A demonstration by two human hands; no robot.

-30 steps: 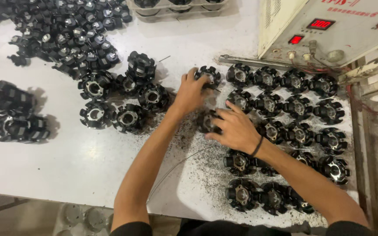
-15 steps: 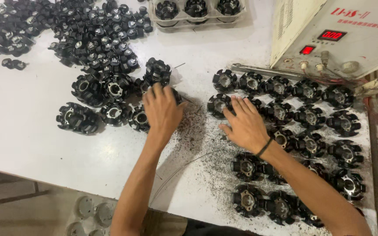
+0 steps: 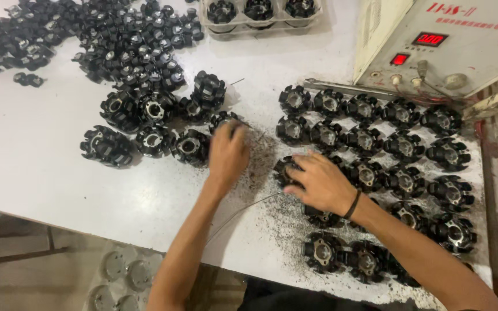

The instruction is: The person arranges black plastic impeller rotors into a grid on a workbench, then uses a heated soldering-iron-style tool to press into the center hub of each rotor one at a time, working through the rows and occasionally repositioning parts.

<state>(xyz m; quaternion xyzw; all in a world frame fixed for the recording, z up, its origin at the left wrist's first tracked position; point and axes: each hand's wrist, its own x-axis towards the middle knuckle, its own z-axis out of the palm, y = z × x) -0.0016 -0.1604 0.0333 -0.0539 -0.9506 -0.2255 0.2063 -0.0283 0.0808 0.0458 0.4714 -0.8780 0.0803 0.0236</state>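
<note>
Resting right hand [image 3: 320, 182] flat, grip loose, on black rotor part [image 3: 287, 170] | left hand [image 3: 227, 154] blurred, grip untellable, beside rotor cluster [image 3: 151, 124] | white table [image 3: 41, 167], dark grit.

Black toothed round parts under both hands

One black ring-shaped part [image 3: 226, 122] with a pale metal centre is covered by the blurred left hand [image 3: 227, 154] at the edge of a loose cluster. Another black part [image 3: 286, 170] is lying flat on the white table, pressed under the right hand [image 3: 318, 181] among dark grit.
</note>
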